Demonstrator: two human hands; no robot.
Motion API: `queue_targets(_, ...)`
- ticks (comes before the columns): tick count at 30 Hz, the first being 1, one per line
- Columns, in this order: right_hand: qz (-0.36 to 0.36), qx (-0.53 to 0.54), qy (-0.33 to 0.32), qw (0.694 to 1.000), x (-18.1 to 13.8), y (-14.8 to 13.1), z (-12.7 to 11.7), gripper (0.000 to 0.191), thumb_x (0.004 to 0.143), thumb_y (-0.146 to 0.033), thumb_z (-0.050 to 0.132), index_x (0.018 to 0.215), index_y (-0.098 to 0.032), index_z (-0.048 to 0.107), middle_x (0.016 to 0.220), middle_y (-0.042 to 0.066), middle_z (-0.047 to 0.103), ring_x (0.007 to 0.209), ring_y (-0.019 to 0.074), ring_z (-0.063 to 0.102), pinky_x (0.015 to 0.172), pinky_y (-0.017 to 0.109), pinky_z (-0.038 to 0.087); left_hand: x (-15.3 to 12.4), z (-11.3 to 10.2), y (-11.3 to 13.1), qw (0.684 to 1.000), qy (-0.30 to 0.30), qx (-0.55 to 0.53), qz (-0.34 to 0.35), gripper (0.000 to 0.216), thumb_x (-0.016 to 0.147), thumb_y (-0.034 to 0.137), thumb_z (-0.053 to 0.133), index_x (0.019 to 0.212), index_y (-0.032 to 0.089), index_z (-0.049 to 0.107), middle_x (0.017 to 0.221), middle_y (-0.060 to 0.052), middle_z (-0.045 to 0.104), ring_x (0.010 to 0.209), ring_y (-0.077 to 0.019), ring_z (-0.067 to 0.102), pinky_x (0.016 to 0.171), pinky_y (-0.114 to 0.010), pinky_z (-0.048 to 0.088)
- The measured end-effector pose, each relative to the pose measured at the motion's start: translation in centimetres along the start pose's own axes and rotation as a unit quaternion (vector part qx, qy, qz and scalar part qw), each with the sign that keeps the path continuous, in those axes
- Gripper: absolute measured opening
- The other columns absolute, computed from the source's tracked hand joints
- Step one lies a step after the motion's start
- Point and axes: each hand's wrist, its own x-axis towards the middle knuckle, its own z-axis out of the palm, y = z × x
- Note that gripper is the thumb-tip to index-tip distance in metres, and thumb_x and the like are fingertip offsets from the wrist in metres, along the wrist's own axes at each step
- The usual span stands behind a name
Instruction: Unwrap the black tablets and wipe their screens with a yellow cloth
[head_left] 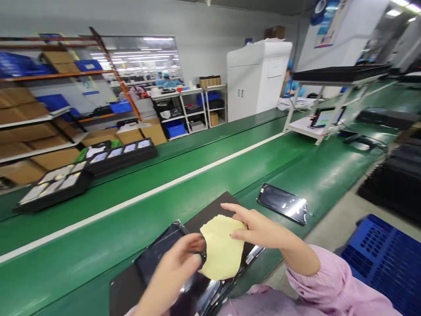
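A long green surface (204, 184) runs across the whole view, a white line down its middle. Far side of it, two black trays (88, 169) of small screens sit end to end, with shelves of cardboard boxes (29, 127) behind them and a white cabinet (258, 79) further back. Off to the right, a blue crate (384, 259) stands on the floor by the surface's near edge. Close in, a dark mat (210, 210) lies on the green, and just past it, on its own, a glossy black panel (282, 203) lies flat. On the mat, another black panel (158, 254) is tilted up, gripped at its upper edge by the left hand (174, 272), fingers curled tight round it. Over that panel hangs a pale yellow cloth (221, 250), pinched at its top right corner by the right hand (259, 228), forefinger stretched out, pink sleeve trailing behind. Cloth and panel overlap right at the left fingertips.
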Motion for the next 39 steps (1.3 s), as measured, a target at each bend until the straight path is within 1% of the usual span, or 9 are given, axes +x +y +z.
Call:
queue_targets(3, -0.054, -0.053, 0.009, 0.997, -0.3, -0.4, 1.8, 0.059, 0.084, -0.018, 0.050, 0.140, -0.023, 0.030, 0.079, -0.001, 0.058, 0.066, 0.0135, 0.053, 0.058, 0.025, 0.041, 0.7, 2.7, -1.2, 0.996, -0.057, -0.064, -0.033, 0.066, 0.057, 0.055, 0.076, 0.108, 0.015, 0.063, 0.106, -0.011, 0.068, 0.097, -0.0295, 0.061, 0.080, -0.038, 0.051)
queue_targets(5, -0.135, -0.097, 0.120, 0.979, -0.4, -0.2, 2.8, 0.049, 0.085, -0.017, 0.048, 0.133, -0.021, 0.037, 0.093, 0.005, 0.061, 0.080, 0.0175, 0.056, 0.068, 0.030, 0.046, 1.3, 4.1, -1.6, 0.993, -0.025, -0.111, -0.041, 0.065, 0.059, 0.052, 0.075, 0.111, 0.015, 0.062, 0.107, -0.012, 0.067, 0.097, -0.0293, 0.061, 0.078, -0.037, 0.051)
queue_targets(7, -0.217, -0.158, 0.252, 0.930, -0.6, 0.1, 3.7, 0.028, 0.086, -0.016, 0.049, 0.114, -0.020, 0.051, 0.092, 0.007, 0.060, 0.084, 0.0197, 0.054, 0.072, 0.034, 0.046, 1.3, 4.7, -1.8, 0.988, 0.017, -0.143, -0.052, 0.064, 0.058, 0.051, 0.076, 0.108, 0.013, 0.063, 0.102, -0.012, 0.069, 0.092, -0.0283, 0.063, 0.076, -0.036, 0.051)
queue_targets(9, -0.256, -0.225, 0.307, 0.889, -0.7, 0.0, 4.5, 0.011, 0.087, -0.015, 0.049, 0.091, -0.021, 0.058, 0.083, 0.006, 0.059, 0.079, 0.0196, 0.052, 0.070, 0.035, 0.043, 1.0, 4.7, -2.0, 0.985, 0.033, -0.157, -0.065, 0.063, 0.056, 0.050, 0.077, 0.104, 0.012, 0.064, 0.097, -0.012, 0.070, 0.086, -0.0270, 0.064, 0.073, -0.035, 0.051)
queue_targets(12, -0.261, -0.275, 0.277, 0.883, -0.7, -0.1, 5.2, 0.016, 0.089, -0.014, 0.048, 0.080, -0.019, 0.060, 0.078, 0.005, 0.060, 0.073, 0.0183, 0.049, 0.067, 0.033, 0.040, 0.5, 4.5, -2.7, 0.979, 0.046, -0.185, -0.066, 0.060, 0.054, 0.051, 0.078, 0.099, 0.012, 0.066, 0.091, -0.010, 0.071, 0.079, -0.0246, 0.064, 0.071, -0.033, 0.050)
queue_targets(16, -0.262, -0.239, 0.225, 0.908, -0.3, 0.2, 5.8, 0.017, 0.090, -0.016, 0.048, 0.081, -0.018, 0.062, 0.075, 0.004, 0.062, 0.071, 0.0172, 0.050, 0.063, 0.031, 0.040, -0.1, 4.3, -3.8, 0.976, 0.058, -0.192, -0.081, 0.053, 0.053, 0.055, 0.076, 0.083, 0.012, 0.069, 0.082, -0.010, 0.069, 0.076, -0.0236, 0.063, 0.068, -0.032, 0.049)
queue_targets(26, -0.219, -0.164, 0.110, 0.956, -0.1, 1.1, 5.8, 0.013, 0.083, -0.010, 0.053, 0.075, -0.020, 0.053, 0.072, 0.001, 0.059, 0.070, 0.0158, 0.055, 0.060, 0.027, 0.046, -0.9, 4.2, -3.1, 0.997, 0.073, 0.029, -0.005, 0.026, 0.072, 0.040, 0.056, 0.069, 0.015, 0.063, 0.065, -0.001, 0.055, 0.061, -0.0137, 0.046, 0.053, -0.023, 0.038)
queue_targets(34, -0.244, -0.152, 0.126, 0.949, 0.0, 1.6, 5.3, 0.010, 0.086, -0.014, 0.052, 0.078, -0.020, 0.055, 0.072, 0.002, 0.060, 0.067, 0.0152, 0.058, 0.059, 0.027, 0.049, -0.3, 4.6, -3.0, 0.990, 0.105, 0.092, 0.020, 0.021, 0.074, 0.033, 0.051, 0.062, 0.016, 0.057, 0.062, 0.000, 0.052, 0.057, -0.0126, 0.043, 0.054, -0.023, 0.036)
queue_targets(39, -0.234, -0.130, 0.132, 0.954, 0.1, 2.3, 4.9, 0.014, 0.087, -0.014, 0.051, 0.074, -0.020, 0.053, 0.070, 0.002, 0.060, 0.066, 0.0145, 0.057, 0.058, 0.026, 0.048, 0.4, 4.9, -2.7, 0.986, 0.108, 0.123, 0.036, 0.027, 0.074, 0.040, 0.054, 0.057, 0.018, 0.054, 0.059, 0.000, 0.053, 0.054, -0.0129, 0.043, 0.054, -0.024, 0.037)
